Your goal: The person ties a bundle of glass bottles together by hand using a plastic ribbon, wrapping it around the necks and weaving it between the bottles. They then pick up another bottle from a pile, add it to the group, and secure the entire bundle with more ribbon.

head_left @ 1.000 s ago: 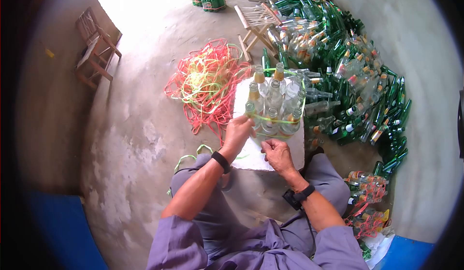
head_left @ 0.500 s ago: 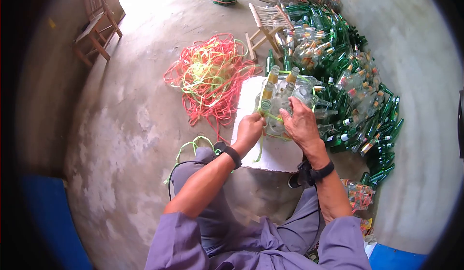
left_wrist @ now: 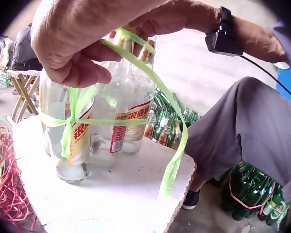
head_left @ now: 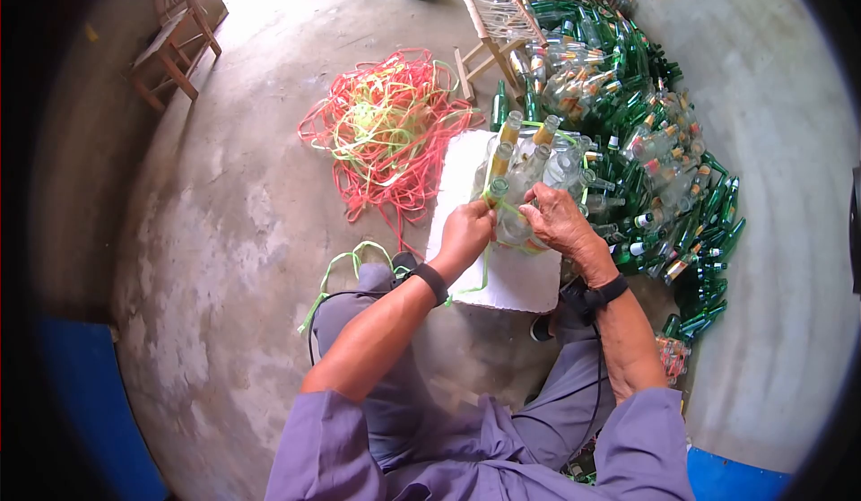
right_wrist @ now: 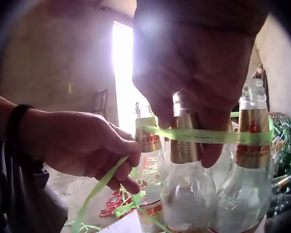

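A bundle of clear glass bottles (left_wrist: 80, 145) with gold necks and red-and-yellow labels stands on a white board (head_left: 525, 286). Light green plastic strap (right_wrist: 208, 136) runs round the necks; another band, knotted at one side, circles the bodies in the left wrist view. My left hand (head_left: 466, 236) pinches the strap beside the near-left bottle, its loose tail hanging over the board. From above, my right hand (head_left: 567, 223) grips a gold-necked bottle (right_wrist: 184, 141), one finger passing down behind the neck strap.
A tangle of red and green strap (head_left: 386, 133) lies on the floor at the left of the board. Green and clear bottles (head_left: 646, 160) are heaped along the right wall. A wooden folding stool (head_left: 493, 48) stands behind the board, a wooden chair (head_left: 175, 43) by the left wall.
My right hand has gone from in front of the bundle up onto the bottles. The left hand stays at the near-left bottle with the strap. The head view has shifted slightly.
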### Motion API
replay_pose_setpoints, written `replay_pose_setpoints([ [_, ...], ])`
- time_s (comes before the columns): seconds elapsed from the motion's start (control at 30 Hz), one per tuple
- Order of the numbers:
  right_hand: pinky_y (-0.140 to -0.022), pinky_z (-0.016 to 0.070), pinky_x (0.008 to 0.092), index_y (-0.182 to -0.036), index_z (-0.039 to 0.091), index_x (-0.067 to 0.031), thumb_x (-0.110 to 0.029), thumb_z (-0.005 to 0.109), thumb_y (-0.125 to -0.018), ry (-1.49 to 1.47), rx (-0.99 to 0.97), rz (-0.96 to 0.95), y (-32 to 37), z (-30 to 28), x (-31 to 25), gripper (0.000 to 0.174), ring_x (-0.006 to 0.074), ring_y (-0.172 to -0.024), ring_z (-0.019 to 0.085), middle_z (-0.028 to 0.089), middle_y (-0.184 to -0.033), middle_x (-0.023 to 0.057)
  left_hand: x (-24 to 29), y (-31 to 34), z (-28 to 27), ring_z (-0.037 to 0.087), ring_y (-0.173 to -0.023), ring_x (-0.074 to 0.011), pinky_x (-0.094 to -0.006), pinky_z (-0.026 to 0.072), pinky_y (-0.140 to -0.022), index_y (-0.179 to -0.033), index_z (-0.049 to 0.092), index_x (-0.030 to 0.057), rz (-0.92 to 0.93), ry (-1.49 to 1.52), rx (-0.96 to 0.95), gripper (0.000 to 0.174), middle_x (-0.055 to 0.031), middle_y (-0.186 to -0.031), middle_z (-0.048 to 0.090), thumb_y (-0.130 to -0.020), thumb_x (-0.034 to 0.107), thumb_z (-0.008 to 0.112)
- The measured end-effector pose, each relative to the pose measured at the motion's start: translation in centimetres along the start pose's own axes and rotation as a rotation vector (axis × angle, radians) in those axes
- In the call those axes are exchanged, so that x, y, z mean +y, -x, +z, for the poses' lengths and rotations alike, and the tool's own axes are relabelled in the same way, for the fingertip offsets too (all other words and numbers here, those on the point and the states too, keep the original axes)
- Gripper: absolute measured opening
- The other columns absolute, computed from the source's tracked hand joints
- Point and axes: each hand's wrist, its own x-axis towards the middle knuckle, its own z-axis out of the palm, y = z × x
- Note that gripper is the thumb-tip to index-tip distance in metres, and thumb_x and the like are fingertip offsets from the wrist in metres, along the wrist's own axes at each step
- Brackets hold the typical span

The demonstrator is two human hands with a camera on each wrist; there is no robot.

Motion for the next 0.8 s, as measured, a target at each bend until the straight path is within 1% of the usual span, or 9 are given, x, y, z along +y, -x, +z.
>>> replay_pose_setpoints([
  [0.17,-0.071,0.0508,0.0485,-0.095,0.058,0.0042,-0.009,0.067,-0.086,0.008,-0.011,-0.038,0.0,-0.1,0.7,0.019,0.0443,-0.079,0.065,0.063,-0.078,0.0273,-1.7,-0.7,0.4,0.055,-0.063,-0.0062,-0.0266,0.0438,-0.059,-0.09,0.072,-0.0006,0.005,0.071,-0.021,0.02,-0.0006,-0.067,0.064,-0.093,0.013,0.057],
  [0.3,-0.071,0.0508,0.0476,-0.096,0.058,0.0037,-0.008,0.067,-0.085,-0.041,-0.047,-0.079,0.2,-0.6,1.1,0.019,0.0439,-0.078,0.065,0.064,-0.079,0.0265,0.6,0.5,0.0,0.052,-0.062,-0.0059,-0.0268,0.0426,-0.059,-0.088,0.071,-0.0002,0.03,0.02,-0.01,0.02,0.0003,-0.066,0.062,-0.093,0.013,0.056],
  [0.37,-0.071,0.0507,0.0474,-0.097,0.058,0.0037,-0.008,0.067,-0.085,-0.053,-0.056,-0.095,0.6,-0.7,1.0,0.019,0.0439,-0.079,0.065,0.064,-0.079,0.0264,1.9,1.0,-0.1,0.051,-0.062,-0.0061,-0.0276,0.0421,-0.059,-0.085,0.07,0.0001,-0.002,-0.017,-0.023,0.021,0.0004,-0.066,0.061,-0.093,0.014,0.056],
  [0.43,-0.072,0.0508,0.0475,-0.097,0.058,0.0042,-0.007,0.066,-0.085,-0.082,-0.036,-0.052,0.9,-0.4,0.7,0.018,0.0442,-0.08,0.065,0.064,-0.079,0.0264,1.0,0.6,0.3,0.051,-0.062,-0.0064,-0.0282,0.0424,-0.059,-0.084,0.071,0.0007,0.009,-0.003,-0.022,0.023,0.0004,-0.065,0.061,-0.093,0.015,0.055],
  [0.47,-0.073,0.0513,0.0442,-0.101,0.06,0.0012,-0.012,0.066,-0.088,-0.028,-0.048,-0.006,1.1,-0.4,0.6,0.019,0.0401,-0.081,0.066,0.066,-0.085,0.0228,0.5,0.4,0.5,0.051,-0.062,-0.0064,-0.0281,0.0424,-0.059,-0.084,0.071,0.0008,0.016,0.011,-0.017,0.023,0.0003,-0.065,0.061,-0.093,0.015,0.055],
  [0.6,-0.074,0.0512,0.0448,-0.104,0.058,0.0,-0.012,0.066,-0.088,-0.013,-0.013,-0.003,1.4,0.4,0.2,0.022,0.0406,-0.081,0.066,0.065,-0.085,0.0228,0.5,0.5,0.1,0.052,-0.063,-0.0063,-0.0276,0.0428,-0.06,-0.086,0.071,0.0006,-0.016,0.031,-0.025,0.023,0.0001,-0.067,0.063,-0.093,0.015,0.055],
  [0.7,-0.075,0.0519,0.0435,-0.109,0.056,-0.0005,-0.014,0.067,-0.088,-0.031,0.021,-0.001,1.5,0.9,0.3,0.027,0.0392,-0.082,0.066,0.066,-0.09,0.022,0.8,0.6,-0.1,0.053,-0.063,-0.0066,-0.0276,0.0434,-0.06,-0.09,0.071,0.0003,-0.026,0.051,-0.022,0.022,0.0001,-0.068,0.064,-0.093,0.015,0.055],
  [0.77,-0.077,0.0526,0.0418,-0.118,0.056,0.0004,-0.017,0.069,-0.088,-0.08,0.067,-0.033,1.4,1.3,0.8,0.037,0.0359,-0.086,0.068,0.068,-0.097,0.021,0.7,0.5,-0.1,0.053,-0.063,-0.0069,-0.0277,0.0438,-0.061,-0.091,0.072,0.0002,-0.027,0.055,-0.025,0.023,-0.0002,-0.068,0.064,-0.093,0.015,0.055],
  [0.8,-0.077,0.0526,0.0418,-0.118,0.056,0.0004,-0.017,0.069,-0.088,-0.079,0.065,-0.034,1.4,1.2,0.6,0.037,0.0359,-0.086,0.068,0.068,-0.097,0.021,0.7,0.5,-0.1,0.053,-0.063,-0.0071,-0.0278,0.0441,-0.061,-0.093,0.072,0.0001,-0.03,0.059,-0.031,0.023,-0.0004,-0.069,0.064,-0.093,0.015,0.055],
])
